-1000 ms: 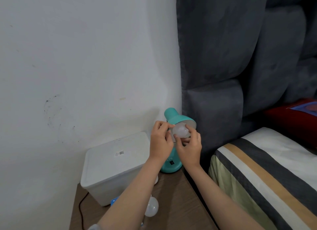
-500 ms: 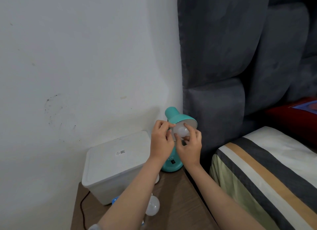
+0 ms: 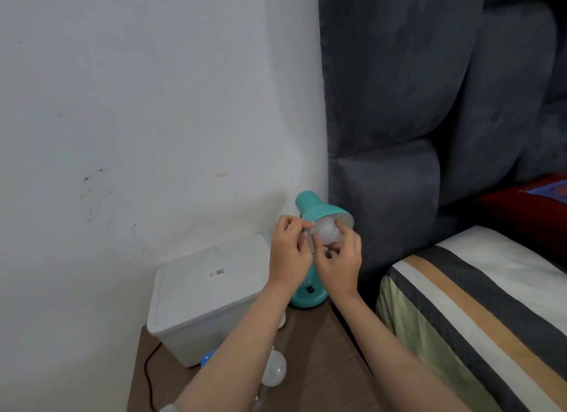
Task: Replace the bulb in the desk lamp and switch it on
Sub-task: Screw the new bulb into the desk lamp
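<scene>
Bulb (image 3: 325, 233) seated in mouth of teal lamp shade (image 3: 329, 214), as half a second back. Right hand (image 3: 339, 262) fingertips pinch it, thumb shifted round slightly: mid-twist, likely. Left hand (image 3: 288, 252) pinches shade rim, steadying. Spare bulb (image 3: 274, 371) lies on worktop (image 3: 322, 365). Switch untouched.

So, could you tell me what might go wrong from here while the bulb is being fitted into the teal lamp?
1. The right hand turns the bulb with its fingertips only; it could slip and fall onto the wooden table.
2. The left hand pinches just the shade rim, so the lamp's base, standing near the table's edge, might shift or tip.
3. The spare bulb lies loose by the left forearm and could be knocked and roll off.
</scene>
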Motion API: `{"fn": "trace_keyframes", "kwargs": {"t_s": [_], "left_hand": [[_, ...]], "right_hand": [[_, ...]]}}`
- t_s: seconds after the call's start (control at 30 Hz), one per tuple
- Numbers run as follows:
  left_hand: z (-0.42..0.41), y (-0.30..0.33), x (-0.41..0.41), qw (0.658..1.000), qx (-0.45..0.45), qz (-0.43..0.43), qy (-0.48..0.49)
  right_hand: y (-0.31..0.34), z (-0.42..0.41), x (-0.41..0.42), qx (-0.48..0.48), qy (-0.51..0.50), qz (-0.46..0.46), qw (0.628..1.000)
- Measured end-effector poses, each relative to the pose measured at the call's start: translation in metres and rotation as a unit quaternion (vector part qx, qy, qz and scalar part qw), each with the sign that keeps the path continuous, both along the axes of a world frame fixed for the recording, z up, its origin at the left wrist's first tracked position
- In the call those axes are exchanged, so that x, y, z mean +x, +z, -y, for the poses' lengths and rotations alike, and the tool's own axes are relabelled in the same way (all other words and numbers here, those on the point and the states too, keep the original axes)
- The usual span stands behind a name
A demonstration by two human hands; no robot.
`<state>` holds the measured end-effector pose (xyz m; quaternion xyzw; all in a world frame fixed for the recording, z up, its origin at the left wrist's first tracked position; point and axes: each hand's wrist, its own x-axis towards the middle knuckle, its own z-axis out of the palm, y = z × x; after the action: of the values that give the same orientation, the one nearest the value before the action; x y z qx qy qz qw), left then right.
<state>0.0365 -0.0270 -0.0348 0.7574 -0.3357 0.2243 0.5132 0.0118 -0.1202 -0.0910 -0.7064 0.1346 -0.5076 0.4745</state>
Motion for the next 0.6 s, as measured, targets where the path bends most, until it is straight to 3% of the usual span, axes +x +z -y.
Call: {"fn": "trace_keyframes", "kwargs": {"t_s": [0.1,0.3,0.47,0.6], "left_hand": [[-0.0004,0.0006,-0.0008,1.0,0.0,-0.008,-0.003],[-0.0002,0.0017,0.0008,1.0,0.008,-0.002,0.0],[0.0003,0.0004,0.0004,1.0,0.009,-0.003,-0.001],[0.0005,0.0003,0.0018,1.0,0.007,-0.006,-0.004]], "right_hand": [[-0.0039,-0.0011,-0.0008,-0.037,0.014,0.013,0.999],[0.0009,0.0014,-0.0003,0.011,0.001,-0.008,1.0],[-0.0045,0.0032,0.0001,-0.051,0.006,-0.005,0.999],[-0.0018,0.0054,0.0014,-0.025,-0.002,-0.026,0.999]]}}
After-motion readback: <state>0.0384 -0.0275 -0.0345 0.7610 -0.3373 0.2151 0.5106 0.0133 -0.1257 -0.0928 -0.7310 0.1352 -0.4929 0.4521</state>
